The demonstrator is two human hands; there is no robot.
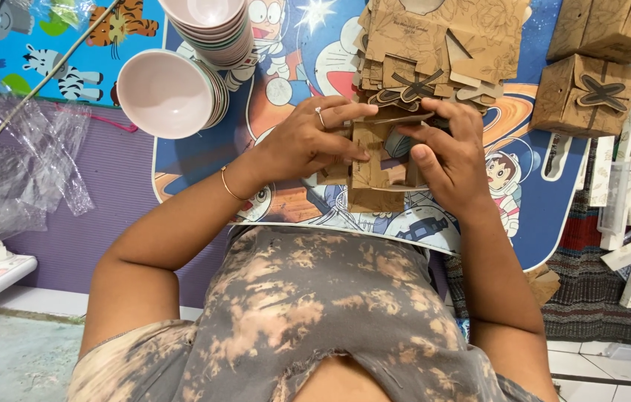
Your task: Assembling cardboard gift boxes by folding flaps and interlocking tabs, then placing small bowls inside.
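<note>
Both hands, left hand (308, 141) and right hand (446, 152), clamp a flat brown cardboard box blank (376, 160), just below a stack of blanks (434, 45) on the cartoon-printed surface (293, 201).

A flat cardboard blank (375, 160) sits between the left hand (308, 141) and the right hand (453, 160), above the near edge of the worktop (286, 82). Just behind the hands lies a stack of flat blanks (434, 45). To the left of that stack stand two piles of bowls (181, 89) on their sides. Right of the stack, folded boxes (583, 93) rest at the worktop's far right corner. Plastic wrap (18, 164) lies well to the left, off the worktop.
</note>
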